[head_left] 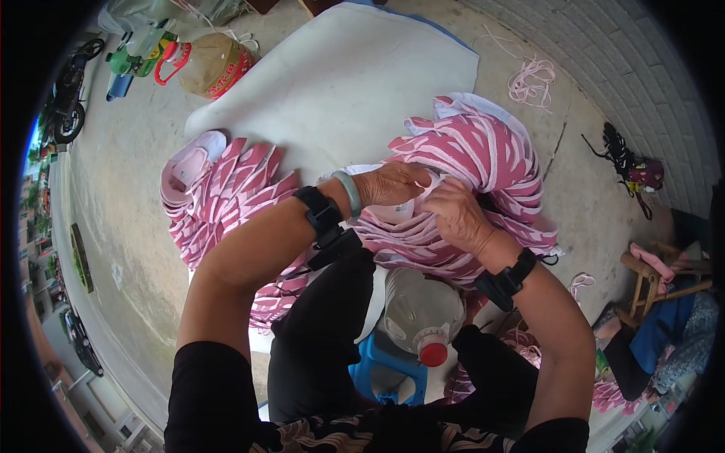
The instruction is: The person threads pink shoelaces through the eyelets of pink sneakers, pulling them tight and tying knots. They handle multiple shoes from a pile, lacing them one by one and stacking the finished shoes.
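In front of me a fanned stack of pink-and-white striped shoe uppers (483, 147) curves across a pale sheet. My left hand (393, 183), with a pale green bangle and a black strap on its arm, reaches over one upper (393, 211) from the left. Its fingers are bent in at the upper's edge. Close beside it, my right hand (457, 215) is closed, thumb and fingers pinching the same edge. The fingertips of both hands nearly meet, and any small thing between them is hidden. A second overlapping stack of uppers (226, 189) lies to my left.
The white sheet (340, 83) spreads beyond the stacks. A red-capped jug (219, 64) stands at the far left. Another clear jug (423, 309) sits between my knees above a blue stool (389, 370). Pink laces (532, 81) lie near the wall; a person (672, 340) is at the right.
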`<state>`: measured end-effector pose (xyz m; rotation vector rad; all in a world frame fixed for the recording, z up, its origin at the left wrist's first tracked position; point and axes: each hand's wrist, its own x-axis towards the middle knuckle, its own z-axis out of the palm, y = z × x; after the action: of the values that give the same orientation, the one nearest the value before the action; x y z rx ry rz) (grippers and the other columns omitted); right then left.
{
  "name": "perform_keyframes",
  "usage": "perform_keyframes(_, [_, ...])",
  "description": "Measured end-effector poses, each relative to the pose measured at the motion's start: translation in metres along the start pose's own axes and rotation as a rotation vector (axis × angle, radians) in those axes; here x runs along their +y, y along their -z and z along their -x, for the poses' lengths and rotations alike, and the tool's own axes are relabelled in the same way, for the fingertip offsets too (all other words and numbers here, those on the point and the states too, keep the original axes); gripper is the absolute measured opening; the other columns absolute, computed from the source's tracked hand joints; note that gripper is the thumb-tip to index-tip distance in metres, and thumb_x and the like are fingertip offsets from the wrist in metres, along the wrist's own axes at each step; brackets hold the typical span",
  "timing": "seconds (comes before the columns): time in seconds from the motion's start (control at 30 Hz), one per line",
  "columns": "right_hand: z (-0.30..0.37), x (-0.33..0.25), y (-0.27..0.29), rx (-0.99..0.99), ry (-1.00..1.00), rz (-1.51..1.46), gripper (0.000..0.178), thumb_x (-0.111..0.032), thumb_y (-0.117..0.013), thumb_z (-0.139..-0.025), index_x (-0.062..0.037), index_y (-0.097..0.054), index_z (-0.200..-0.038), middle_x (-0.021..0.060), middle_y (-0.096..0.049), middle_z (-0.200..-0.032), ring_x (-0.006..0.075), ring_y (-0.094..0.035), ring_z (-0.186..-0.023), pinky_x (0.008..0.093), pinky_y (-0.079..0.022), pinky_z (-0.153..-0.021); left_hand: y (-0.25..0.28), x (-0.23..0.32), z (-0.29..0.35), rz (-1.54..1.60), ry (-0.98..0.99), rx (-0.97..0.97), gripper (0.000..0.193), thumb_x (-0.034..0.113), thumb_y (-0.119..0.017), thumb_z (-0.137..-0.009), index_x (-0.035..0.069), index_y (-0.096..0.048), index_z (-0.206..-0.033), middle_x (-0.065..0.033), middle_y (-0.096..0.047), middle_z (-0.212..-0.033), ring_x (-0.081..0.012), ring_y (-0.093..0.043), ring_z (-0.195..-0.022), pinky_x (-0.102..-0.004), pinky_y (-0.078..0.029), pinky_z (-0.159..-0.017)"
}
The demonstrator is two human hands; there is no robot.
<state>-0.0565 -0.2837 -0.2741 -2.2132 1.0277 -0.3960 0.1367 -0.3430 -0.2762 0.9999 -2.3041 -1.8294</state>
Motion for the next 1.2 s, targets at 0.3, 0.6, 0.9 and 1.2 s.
perform_keyframes(0.3, [-0.010,0.038,0.045,0.304,-0.234,-0.236,0.054,0.013,-0.031,-0.067,0.0025,-0.047,-0.118,0.0196,-0.050,-0.121,0.0300,-0.046,-0.117,0.0312,-0.031,-0.101,-0.027,-0.026,-0.084,0.097,0.157,0.155,0.026,0.020,-0.059,-0.080,0.003,-0.052,-0.098,-0.0136,-0.058,-0.083,-0.0216,-0.058,-0.074,-0.0323,-0.046,-0.065])
perform_keyframes(0.6, [0.039,0.128,0.095,0.350,-0.622,-0.265,0.052,0.010,-0.037,-0.073,-0.0029,-0.044,-0.123,0.0133,-0.047,-0.127,0.0216,-0.040,-0.123,0.0291,-0.026,-0.103,-0.057,-0.006,-0.091,0.495,0.210,0.067,0.018,0.018,-0.050,-0.088,0.005,-0.062,-0.086,-0.0006,-0.058,-0.064,-0.0061,-0.044,-0.044,-0.0212,-0.038,-0.040])
perform_keyframes(0.9, [0.021,0.100,0.059,0.271,-0.336,-0.116,0.047,0.010,-0.049,-0.063,-0.0037,-0.052,-0.108,0.0117,-0.056,-0.101,0.0272,-0.054,-0.097,0.0320,-0.042,-0.087,-0.039,-0.016,-0.070,0.072,-0.279,0.515,0.017,0.013,-0.052,-0.090,0.000,-0.062,-0.093,-0.0035,-0.058,-0.070,-0.0099,-0.052,-0.061,-0.0227,-0.044,-0.058])
perform_keyframes(1.2, [0.001,0.086,0.038,0.273,-0.228,0.241,0.024,-0.001,-0.061,-0.064,-0.0073,-0.062,-0.087,0.0067,-0.054,-0.084,0.0268,-0.053,-0.086,0.0381,-0.042,-0.069,0.009,0.028,-0.076,0.413,0.055,0.387,0.023,0.019,-0.056,-0.088,-0.001,-0.061,-0.077,-0.0027,-0.054,-0.068,-0.0100,-0.049,-0.066,-0.0231,-0.042,-0.063])
